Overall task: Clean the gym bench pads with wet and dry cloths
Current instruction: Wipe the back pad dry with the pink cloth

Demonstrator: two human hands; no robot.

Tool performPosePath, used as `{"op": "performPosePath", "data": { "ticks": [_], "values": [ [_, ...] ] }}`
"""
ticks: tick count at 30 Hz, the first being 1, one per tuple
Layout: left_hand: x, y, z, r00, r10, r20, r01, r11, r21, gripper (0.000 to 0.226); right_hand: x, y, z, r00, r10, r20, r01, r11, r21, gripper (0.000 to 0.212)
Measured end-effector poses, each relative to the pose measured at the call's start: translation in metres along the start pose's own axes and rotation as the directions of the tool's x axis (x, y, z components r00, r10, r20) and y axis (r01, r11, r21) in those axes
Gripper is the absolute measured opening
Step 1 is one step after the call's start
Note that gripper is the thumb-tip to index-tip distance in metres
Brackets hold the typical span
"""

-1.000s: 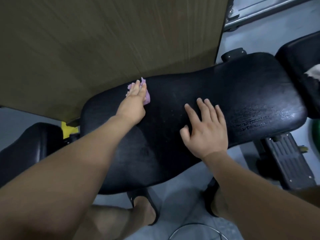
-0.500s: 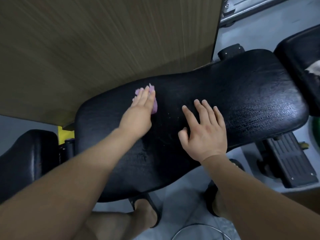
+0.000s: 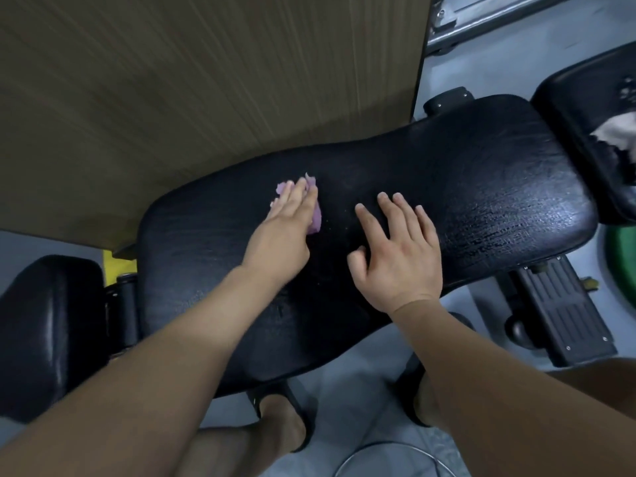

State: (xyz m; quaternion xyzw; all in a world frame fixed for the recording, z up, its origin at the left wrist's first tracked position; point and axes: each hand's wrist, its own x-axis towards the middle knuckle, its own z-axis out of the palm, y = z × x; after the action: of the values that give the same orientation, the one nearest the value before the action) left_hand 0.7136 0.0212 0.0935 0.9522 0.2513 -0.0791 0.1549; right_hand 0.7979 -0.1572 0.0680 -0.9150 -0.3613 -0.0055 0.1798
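cloth [image 3: 315,215] on bench pad [image 3: 481,187], under left hand [image 3: 282,235]

Black padded bench [image 3: 481,187], waisted in the middle, set across the view from lower left to upper right. Cracked and glossy toward the right end, speckled with small crumbs near the centre. Near the far edge, a small purple cloth [image 3: 315,220], pressed flat under the straight fingers of the left hand [image 3: 285,235]. Just beside it, the right hand [image 3: 399,259], palm down on bare padding, fingers spread. Past the right end, a second black pad [image 3: 581,94] bearing a crumpled white cloth [image 3: 616,132].
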Motion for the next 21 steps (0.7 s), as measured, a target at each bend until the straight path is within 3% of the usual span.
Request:
{"op": "performPosePath", "data": {
  "ticks": [6, 9, 13, 16, 21],
  "values": [
    [0.078, 0.012, -0.025, 0.985, -0.172, 0.033, 0.172, 0.985, -0.010, 0.093, 0.000, 0.000, 0.001, 1.000, 0.001, 0.024, -0.001, 1.000, -0.009, 0.065],
    [0.031, 0.015, -0.006, 0.997, -0.071, -0.013, 0.070, 0.994, -0.080, 0.096, 0.000, 0.000, 0.002, 1.000, 0.007, 0.019, -0.007, 1.000, -0.012, 0.065],
    [-0.011, -0.001, 0.006, 0.998, 0.062, -0.004, -0.062, 0.998, 0.012, 0.091, -0.001, 0.001, 0.001, 1.000, 0.009, -0.001, -0.009, 1.000, -0.005, 0.064],
    [0.040, -0.018, -0.013, 0.999, -0.051, 0.002, 0.051, 0.997, 0.051, 0.096, 0.000, 0.000, 0.002, 1.000, 0.015, -0.002, -0.015, 1.000, -0.005, 0.064],
    [0.096, -0.017, -0.037, 0.975, -0.212, 0.061, 0.209, 0.977, 0.052, 0.078, 0.001, 0.001, 0.002, 1.000, 0.011, -0.016, -0.011, 1.000, 0.013, 0.064]
  ]
}}
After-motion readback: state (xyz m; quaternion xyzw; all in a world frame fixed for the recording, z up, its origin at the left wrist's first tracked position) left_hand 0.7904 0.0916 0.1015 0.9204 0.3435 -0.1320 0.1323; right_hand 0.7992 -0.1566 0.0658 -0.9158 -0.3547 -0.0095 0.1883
